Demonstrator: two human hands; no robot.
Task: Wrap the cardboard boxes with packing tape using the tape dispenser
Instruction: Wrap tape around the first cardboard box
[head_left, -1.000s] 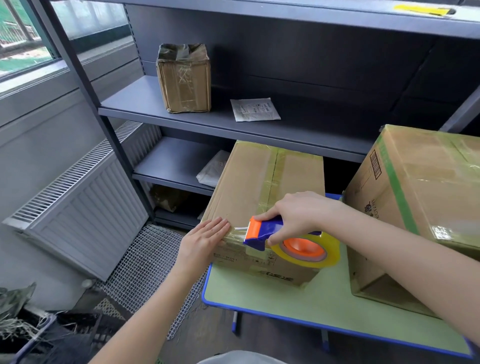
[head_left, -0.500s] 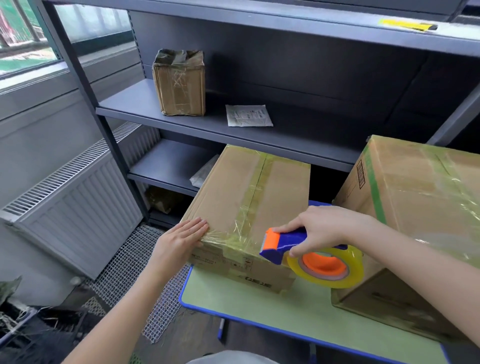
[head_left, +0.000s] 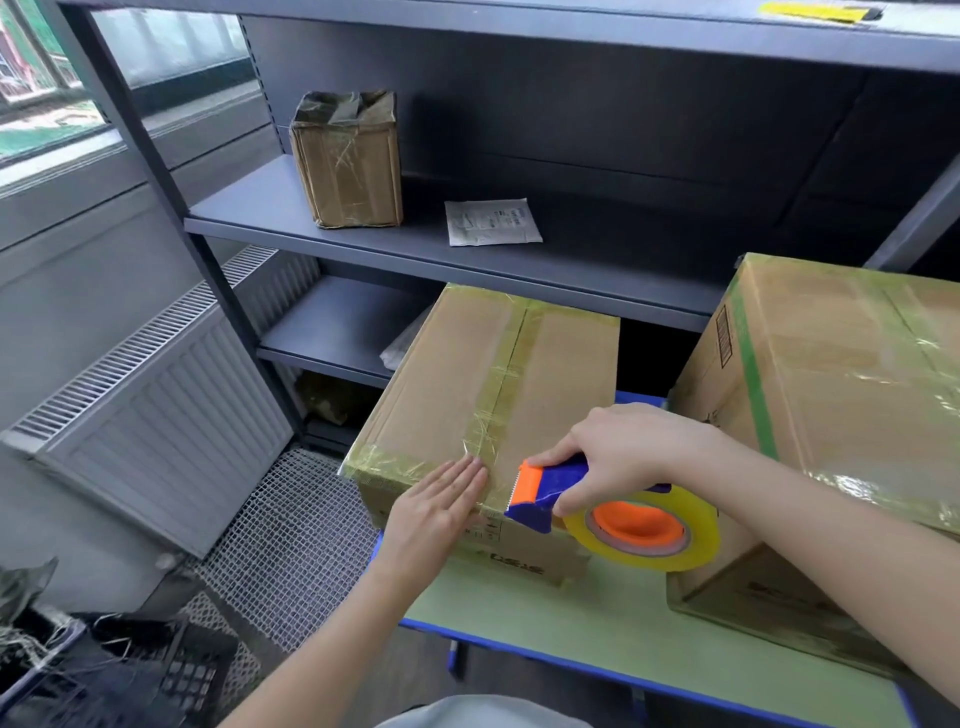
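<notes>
A cardboard box (head_left: 457, 384) with tape along its top seam and near edge lies on a green table (head_left: 597, 634). My left hand (head_left: 441, 504) presses flat, fingers together, on the tape at the box's near top edge. My right hand (head_left: 618, 452) grips a blue and orange tape dispenser (head_left: 550, 488) holding a yellowish tape roll (head_left: 644, 530), its orange blade end at the box's near edge just right of my left fingertips. A larger taped box (head_left: 831, 395) stands to the right on the same table.
A grey metal shelf unit (head_left: 363, 244) stands behind the table with a small taped box (head_left: 348, 161) and a white packet (head_left: 491, 222) on it. A radiator (head_left: 156, 421) is at left, wire mesh (head_left: 291, 545) on the floor, a dark crate (head_left: 47, 660) at bottom left.
My left hand slid right along the box's near edge over the tape. My right hand pulled the dispenser rightward along that edge.
</notes>
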